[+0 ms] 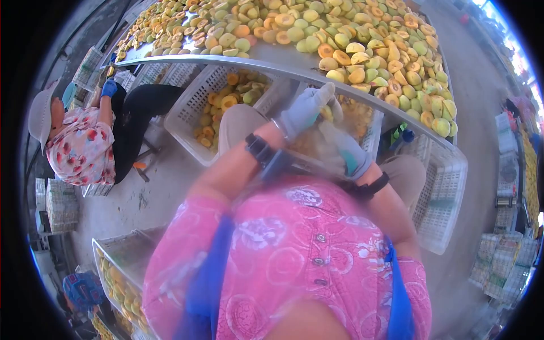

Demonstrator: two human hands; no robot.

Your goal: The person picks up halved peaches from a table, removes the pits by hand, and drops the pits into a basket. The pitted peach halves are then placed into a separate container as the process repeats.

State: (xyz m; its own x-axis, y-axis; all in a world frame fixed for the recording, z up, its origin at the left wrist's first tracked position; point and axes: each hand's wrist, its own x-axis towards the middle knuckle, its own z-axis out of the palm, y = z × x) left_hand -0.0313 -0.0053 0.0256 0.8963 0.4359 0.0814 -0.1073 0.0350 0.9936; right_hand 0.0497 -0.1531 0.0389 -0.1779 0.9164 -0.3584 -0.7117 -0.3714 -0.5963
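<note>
Metal table [275,55] heaped with halved fruit [391,48]; grey floor [116,212], white crates [445,195].

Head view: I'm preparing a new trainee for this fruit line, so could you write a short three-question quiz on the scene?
1. Where is the large heap of halved stone fruit? A: on the floor. B: on the metal table. C: in the wearer's lap.
2. True or false: the wearer's left hand and right hand are both gloved.
3. Fill in: the white-hatted co-worker wears a ____ glove.

Key: 1 B; 2 true; 3 blue.
</note>
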